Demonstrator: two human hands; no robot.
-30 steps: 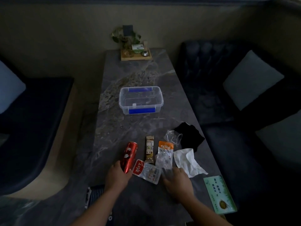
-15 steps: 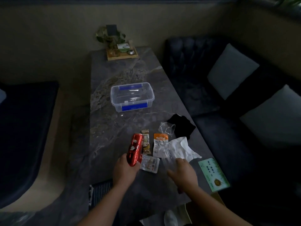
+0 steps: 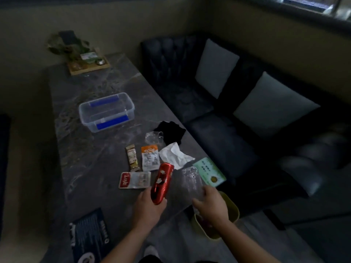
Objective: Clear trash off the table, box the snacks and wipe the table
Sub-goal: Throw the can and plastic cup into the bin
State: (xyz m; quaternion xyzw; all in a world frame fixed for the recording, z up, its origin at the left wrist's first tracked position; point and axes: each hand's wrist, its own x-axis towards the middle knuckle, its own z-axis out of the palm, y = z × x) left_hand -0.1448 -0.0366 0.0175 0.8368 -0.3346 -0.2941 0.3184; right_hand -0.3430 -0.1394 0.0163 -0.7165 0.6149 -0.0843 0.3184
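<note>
Holding red can [image 3: 162, 183] in my left hand [image 3: 147, 207], grip clamped on its base, lifted near the bench's [image 3: 81, 149] right edge. Right hand [image 3: 210, 205] pinches clear plastic wrapper [image 3: 190, 180] above yellow bin [image 3: 230, 207]. Snack packets [image 3: 135, 179] lie mid-bench; open box [image 3: 106, 111] farther back.

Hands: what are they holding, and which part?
The left hand grips the red metal can by its near end. The right hand holds a clear crinkly plastic wrapper by its near edge, just above the yellow bin.
</note>
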